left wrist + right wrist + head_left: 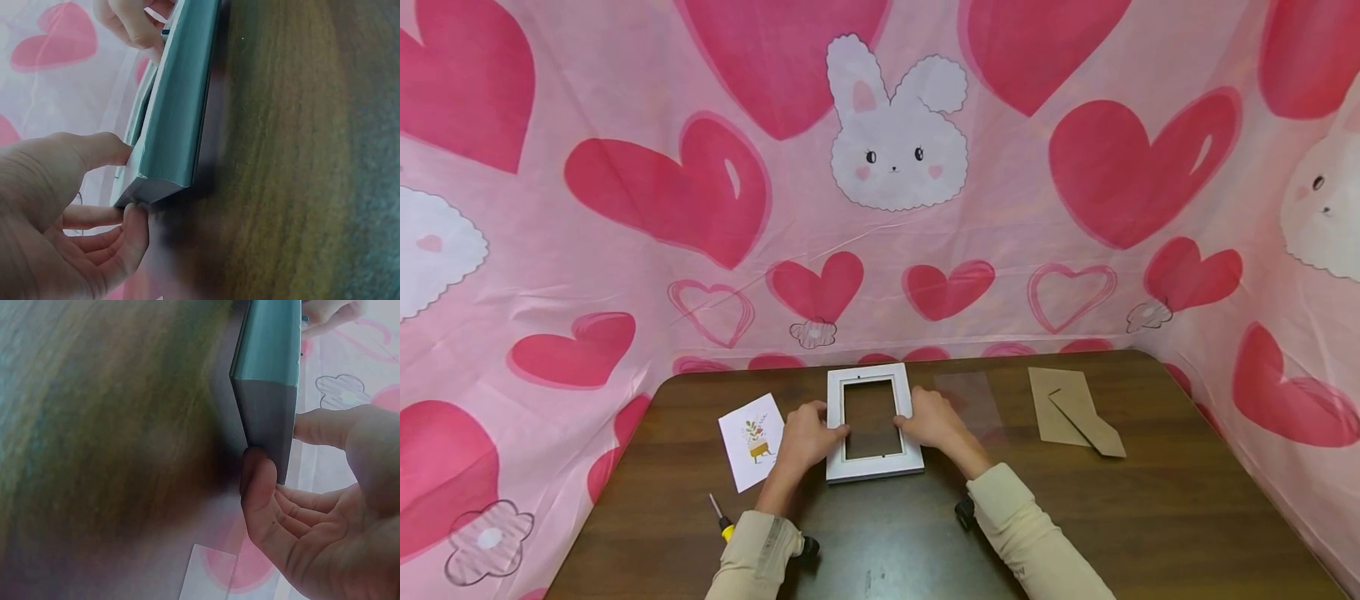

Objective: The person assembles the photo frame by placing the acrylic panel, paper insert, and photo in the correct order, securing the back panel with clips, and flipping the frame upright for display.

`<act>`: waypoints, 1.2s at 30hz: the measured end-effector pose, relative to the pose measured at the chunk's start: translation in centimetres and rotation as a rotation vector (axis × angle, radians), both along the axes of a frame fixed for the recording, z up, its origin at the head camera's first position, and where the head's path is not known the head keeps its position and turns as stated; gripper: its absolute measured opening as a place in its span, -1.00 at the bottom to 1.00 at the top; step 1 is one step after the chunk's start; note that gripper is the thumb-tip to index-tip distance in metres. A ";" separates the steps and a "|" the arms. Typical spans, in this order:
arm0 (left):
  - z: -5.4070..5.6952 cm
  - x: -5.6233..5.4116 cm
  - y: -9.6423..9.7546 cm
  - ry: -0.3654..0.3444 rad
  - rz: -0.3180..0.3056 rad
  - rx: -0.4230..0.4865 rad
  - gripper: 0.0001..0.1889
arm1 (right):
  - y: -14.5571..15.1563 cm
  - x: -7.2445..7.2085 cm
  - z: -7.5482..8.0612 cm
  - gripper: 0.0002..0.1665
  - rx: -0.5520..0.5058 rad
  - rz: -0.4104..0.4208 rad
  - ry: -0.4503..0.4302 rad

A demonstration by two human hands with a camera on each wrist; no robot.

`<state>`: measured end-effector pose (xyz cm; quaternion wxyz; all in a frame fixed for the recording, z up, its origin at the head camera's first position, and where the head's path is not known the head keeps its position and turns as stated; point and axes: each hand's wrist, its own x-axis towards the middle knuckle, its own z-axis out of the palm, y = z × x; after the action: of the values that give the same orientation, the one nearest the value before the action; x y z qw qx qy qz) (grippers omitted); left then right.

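Note:
A white picture frame (876,469) lies in the middle of the table in the head view, its opening showing the brown wood underneath. On its left side my left hand (805,435) grips the edge, thumb on the upper face and fingers along the outer side. My right hand (931,419) holds the opposite side the same way. The left wrist view shows the frame's side (178,119) between that thumb and fingers. From the right wrist, the frame's end (265,415) appears pinched between thumb and fingers.
Left of the frame is a white card (745,454) printed with a potted plant. A yellow-and-black screwdriver (726,525) lies near the left sleeve. Right of the frame are a clear sheet (977,400) and a brown backing board (1052,421) with a stand leg (1093,429). Patterned cloth surrounds the table.

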<state>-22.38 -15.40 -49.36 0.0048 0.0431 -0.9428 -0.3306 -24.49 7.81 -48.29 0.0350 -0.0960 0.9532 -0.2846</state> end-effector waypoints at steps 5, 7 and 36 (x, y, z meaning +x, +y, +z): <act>0.3 0.3 0.1 0.007 0.000 -0.005 -0.40 | 0.1 0.2 0.3 -0.57 0.011 -0.002 -0.007; 0.5 0.4 0.2 0.004 -0.004 -0.004 -0.39 | 0.1 0.3 0.5 -0.56 0.021 -0.007 -0.010; 1.1 2.5 1.5 0.045 -0.005 0.031 -0.40 | 1.3 2.3 0.9 -0.55 0.061 -0.003 0.004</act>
<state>-19.90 -13.87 -48.30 0.0246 0.0333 -0.9373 -0.3460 -22.18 9.12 -47.35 0.0357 -0.0940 0.9616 -0.2554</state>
